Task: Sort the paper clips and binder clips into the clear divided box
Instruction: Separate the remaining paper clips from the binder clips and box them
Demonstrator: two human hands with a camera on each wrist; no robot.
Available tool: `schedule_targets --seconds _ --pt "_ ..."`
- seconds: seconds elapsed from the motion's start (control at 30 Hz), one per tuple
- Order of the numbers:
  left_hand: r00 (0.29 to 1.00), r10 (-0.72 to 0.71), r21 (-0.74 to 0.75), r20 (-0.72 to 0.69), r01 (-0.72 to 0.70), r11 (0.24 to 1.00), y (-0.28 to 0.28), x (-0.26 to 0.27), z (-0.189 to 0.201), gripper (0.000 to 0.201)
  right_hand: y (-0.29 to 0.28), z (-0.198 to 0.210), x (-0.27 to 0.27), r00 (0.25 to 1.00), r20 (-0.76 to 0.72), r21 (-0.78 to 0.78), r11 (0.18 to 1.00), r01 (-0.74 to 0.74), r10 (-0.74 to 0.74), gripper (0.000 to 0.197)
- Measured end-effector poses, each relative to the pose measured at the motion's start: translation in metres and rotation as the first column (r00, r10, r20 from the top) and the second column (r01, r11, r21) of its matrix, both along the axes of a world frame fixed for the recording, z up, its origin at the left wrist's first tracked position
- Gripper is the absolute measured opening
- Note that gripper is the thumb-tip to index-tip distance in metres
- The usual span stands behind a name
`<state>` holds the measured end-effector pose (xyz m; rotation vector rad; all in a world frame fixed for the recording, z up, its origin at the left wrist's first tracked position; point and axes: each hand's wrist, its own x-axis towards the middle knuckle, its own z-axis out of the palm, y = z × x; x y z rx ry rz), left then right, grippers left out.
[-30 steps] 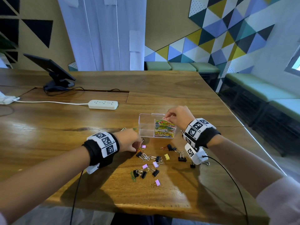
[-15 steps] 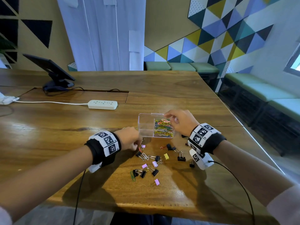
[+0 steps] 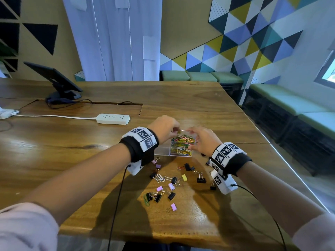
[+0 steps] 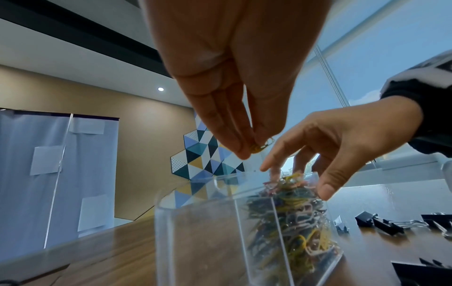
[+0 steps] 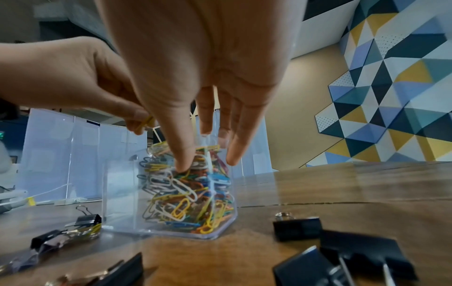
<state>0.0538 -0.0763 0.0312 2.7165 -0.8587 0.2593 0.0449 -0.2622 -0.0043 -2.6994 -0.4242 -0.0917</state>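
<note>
Multicoloured paper clips [image 3: 182,144] (black, pink binder clips [image 3: 164,185]).

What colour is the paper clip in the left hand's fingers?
Yellow. The paper clip pinched by the left hand shows best in the right wrist view.

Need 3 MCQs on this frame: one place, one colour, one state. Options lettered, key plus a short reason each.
1. Where are the sorted paper clips in the clear divided box?
A. The right compartment
B. The left compartment
C. Both compartments

2. What colour is the paper clip that the left hand holds?
A. Red
B. Yellow
C. White

3. What is the right hand doing?
A. Gripping a binder clip
B. Resting flat on the table
C. Reaching, fingers extended, onto the clip pile in the box

Key:
1 A: in the head view the coloured pile fills the right side, and the left side looks clear.
2 B: the left wrist view shows a yellow clip pinched at the fingertips above the box.
3 C: the right wrist view shows straight fingers, one tip in the pile, nothing held.
</note>
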Motion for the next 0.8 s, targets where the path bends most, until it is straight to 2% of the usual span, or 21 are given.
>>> schedule_targets --seconds 0.27,0.4,0.5,0.6,0.67,0.73,0.8 --pt "0.999 0.023 0.114 -0.032 -0.019 0.993 -0.029 0.009 -0.017 0.022 -0.002 0.007 -0.003 1.0 -0.019 0.014 1.0 -0.015 0.015 0.064" --pt "0.999 0.009 0.054 -0.044 -0.007 0.999 -0.025 0.009 -0.019 0.025 -0.003 0.007 -0.002 0.999 -0.03 0.036 0.999 -0.018 0.019 0.065" --pt "0.999 -0.015 -0.005 -0.049 0.014 1.0 -0.015 0.006 -0.018 0.025 -0.004 0.01 -0.003 0.998 -0.054 0.002 0.999 -0.036 0.036 0.065" --pt "0.997 -0.068 -0.029 -0.028 0.067 0.997 0.002 -0.002 -0.016 0.017 -0.005 0.014 -0.006 0.998 -0.064 -0.067 0.997 -0.031 0.027 0.069" --pt "0.993 -0.095 0.001 -0.076 0.096 0.995 0.017 -0.009 -0.016 0.011 -0.003 0.016 -0.013 0.999 -0.009 -0.088 0.996 -0.031 0.031 0.068" --pt "0.976 -0.107 0.064 -0.189 0.121 0.991 0.031 -0.015 -0.02 0.008 0.002 0.018 -0.022 0.994 0.078 -0.081 0.995 -0.065 0.071 0.056" --pt "0.947 -0.093 0.164 -0.308 0.149 0.975 0.043 -0.021 -0.029 0.009 0.006 0.019 -0.03 0.988 0.088 -0.112 0.987 -0.119 0.129 0.041"
